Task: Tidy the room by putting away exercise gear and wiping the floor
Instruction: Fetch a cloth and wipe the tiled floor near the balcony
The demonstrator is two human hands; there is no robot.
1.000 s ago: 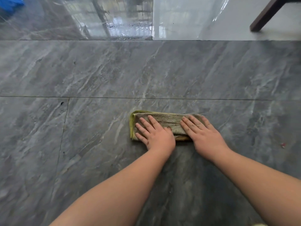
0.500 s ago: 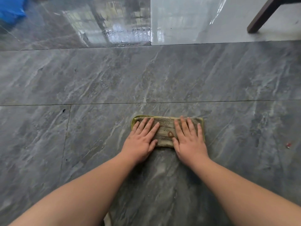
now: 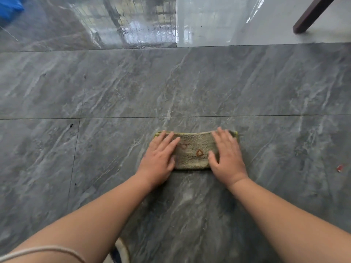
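A folded olive-green cloth (image 3: pixel 193 150) with a yellow-green hem and a small orange ring mark lies flat on the grey marbled floor tiles (image 3: pixel 190 82). My left hand (image 3: pixel 160 158) presses on its left end with straight fingers. My right hand (image 3: pixel 227 158) presses flat on the cloth's right end. The middle strip of the cloth shows between the two hands; its ends are hidden under my palms.
A dark wooden furniture leg (image 3: pixel 311 15) stands at the top right. Something blue (image 3: pixel 9 7) sits in the top left corner. A small red scrap (image 3: pixel 340 168) lies on the floor at the right. The far tiles are glossy and reflective.
My hands have slid apart to the ends of the cloth, uncovering its middle, and my fingers now point straight forward. The cloth has been pushed slightly to the right on the floor.
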